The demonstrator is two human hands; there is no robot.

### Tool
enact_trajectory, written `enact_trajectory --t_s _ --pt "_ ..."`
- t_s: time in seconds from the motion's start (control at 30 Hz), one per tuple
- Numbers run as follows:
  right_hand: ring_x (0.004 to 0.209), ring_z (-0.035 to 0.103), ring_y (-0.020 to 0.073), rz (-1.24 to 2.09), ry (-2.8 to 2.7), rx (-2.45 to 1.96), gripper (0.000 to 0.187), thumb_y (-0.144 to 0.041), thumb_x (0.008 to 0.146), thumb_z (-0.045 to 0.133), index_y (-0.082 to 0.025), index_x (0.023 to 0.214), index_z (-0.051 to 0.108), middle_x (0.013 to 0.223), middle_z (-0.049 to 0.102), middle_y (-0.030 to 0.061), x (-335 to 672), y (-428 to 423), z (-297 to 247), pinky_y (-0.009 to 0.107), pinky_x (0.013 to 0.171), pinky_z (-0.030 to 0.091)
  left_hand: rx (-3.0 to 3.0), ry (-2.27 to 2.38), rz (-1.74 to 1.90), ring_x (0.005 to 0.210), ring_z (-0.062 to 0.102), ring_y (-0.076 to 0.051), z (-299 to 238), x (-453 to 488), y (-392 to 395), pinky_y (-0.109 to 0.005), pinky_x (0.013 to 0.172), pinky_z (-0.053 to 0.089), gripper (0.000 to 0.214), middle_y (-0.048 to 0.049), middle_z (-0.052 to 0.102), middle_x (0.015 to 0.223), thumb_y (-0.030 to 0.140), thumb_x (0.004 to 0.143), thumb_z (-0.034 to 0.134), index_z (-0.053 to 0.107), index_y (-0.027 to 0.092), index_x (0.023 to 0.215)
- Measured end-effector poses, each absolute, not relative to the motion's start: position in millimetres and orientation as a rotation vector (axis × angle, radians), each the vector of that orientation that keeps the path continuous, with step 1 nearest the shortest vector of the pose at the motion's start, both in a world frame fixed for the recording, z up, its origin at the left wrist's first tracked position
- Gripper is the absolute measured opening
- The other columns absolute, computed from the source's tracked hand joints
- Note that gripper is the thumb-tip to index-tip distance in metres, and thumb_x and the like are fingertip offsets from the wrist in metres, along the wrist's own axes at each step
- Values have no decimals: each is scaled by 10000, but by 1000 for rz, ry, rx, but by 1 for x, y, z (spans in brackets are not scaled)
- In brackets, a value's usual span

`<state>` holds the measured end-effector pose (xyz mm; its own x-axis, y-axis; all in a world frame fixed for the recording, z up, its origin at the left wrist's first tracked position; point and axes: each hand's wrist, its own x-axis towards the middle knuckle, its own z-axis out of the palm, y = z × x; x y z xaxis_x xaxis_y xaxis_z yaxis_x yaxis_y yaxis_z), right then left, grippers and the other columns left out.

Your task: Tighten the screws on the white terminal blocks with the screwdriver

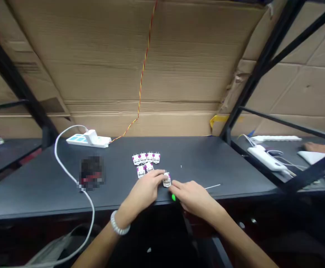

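Note:
On the dark table (39,193) my left hand (145,188) and my right hand (192,195) meet at a small white and purple part (167,179), both touching it with their fingertips. Something small and green (173,197) shows under my right hand's fingers; what it is I cannot tell. Just beyond my hands lie several more of the same white and purple parts (146,159), a row with two more in front of it. A beaded white bracelet (118,225) sits on my left wrist.
A white power strip (79,140) with a plugged charger and a white cable (67,173) lies at back left. A blurred dark object (91,173) sits left of the parts. A thin white stick (213,186) lies right. Another person's hand (317,147) rests far right near a white power strip (265,156). Cardboard walls stand behind.

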<state>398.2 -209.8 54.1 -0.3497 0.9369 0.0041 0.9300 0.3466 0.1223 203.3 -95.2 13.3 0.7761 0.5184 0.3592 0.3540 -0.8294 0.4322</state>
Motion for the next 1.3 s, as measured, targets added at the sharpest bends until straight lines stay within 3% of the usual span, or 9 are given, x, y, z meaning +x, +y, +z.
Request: enact_trajectory --t_s 0.1,0.23,0.33,0.53,0.77,1.03,1.3 --pt "738 717 180 175 2775 1833 332 -38 906 609 -207 1182 679 1143 755 70 410 -213 54 276 589 436 2570 645 761 1293 666 -272 20 203 -98 -464 1134 558 432 -112 704 1403 47 1007 480 724 209 1324" --pt "848 726 173 79 3313 1986 198 -102 1008 590 -232 1130 675 1001 738 47 419 -214 57 264 705 543 2356 552 867 1144 711 -254 34 205 -105 -420 1062 571 283 -105 771 1203 163 1051 536 769 192 1209" --pt "833 724 164 59 3555 1971 210 -85 996 623 -239 1127 682 945 735 40 419 -212 60 270 742 585 2114 512 830 1056 739 -244 40 207 -111 -390 1019 575 229 -79 812 1096 234 1035 600 810 211 1124" --pt "833 753 173 17 3643 1898 260 -51 972 614 -242 1133 686 942 766 45 412 -207 62 286 748 624 1566 415 755 956 771 -239 36 218 -117 -377 924 609 231 -90 830 1018 366 945 734 824 179 1047" --pt "826 749 172 71 3631 1869 266 -53 966 618 -240 1149 669 947 766 51 410 -207 57 277 719 617 1407 413 771 841 743 -216 29 223 -116 -334 803 588 328 -89 799 892 458 873 830 806 144 964" --pt "854 755 188 75 3536 1967 242 -79 972 618 -248 1138 663 973 766 62 408 -209 58 300 744 624 1430 442 814 884 743 -220 30 223 -116 -345 851 599 282 -79 799 923 429 875 832 781 158 936" --pt "881 762 200 -57 3310 2088 171 -111 991 592 -232 1075 678 985 784 55 408 -205 56 303 782 589 1975 552 938 950 734 -219 34 213 -113 -346 913 571 166 -53 795 998 234 1026 605 764 201 989"
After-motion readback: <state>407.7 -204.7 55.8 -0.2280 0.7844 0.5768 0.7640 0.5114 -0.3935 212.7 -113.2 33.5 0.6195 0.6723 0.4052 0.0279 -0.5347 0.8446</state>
